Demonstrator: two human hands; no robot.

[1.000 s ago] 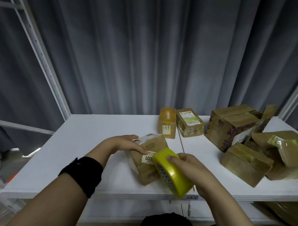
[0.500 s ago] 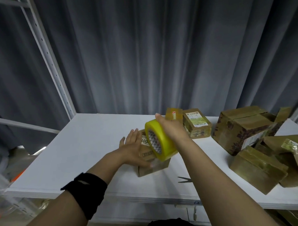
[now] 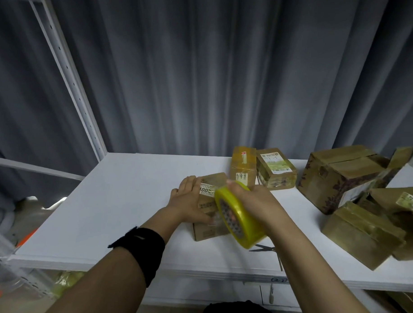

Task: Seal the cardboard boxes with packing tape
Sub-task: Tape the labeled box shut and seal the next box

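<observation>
White table, cardboard boxes; scissors near edge

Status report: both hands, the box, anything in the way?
Left hand flat on small box. Right hand grips yellow tape roll at the box. Scissors on table near the roll, not blocking.

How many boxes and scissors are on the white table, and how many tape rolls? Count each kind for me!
Cardboard boxes: 6 that I can tell apart; the heap at the right may hide more.
Tape roll: 1, yellow, held in the right hand.
Scissors: 1, partly hidden.
Total: 8.
</observation>
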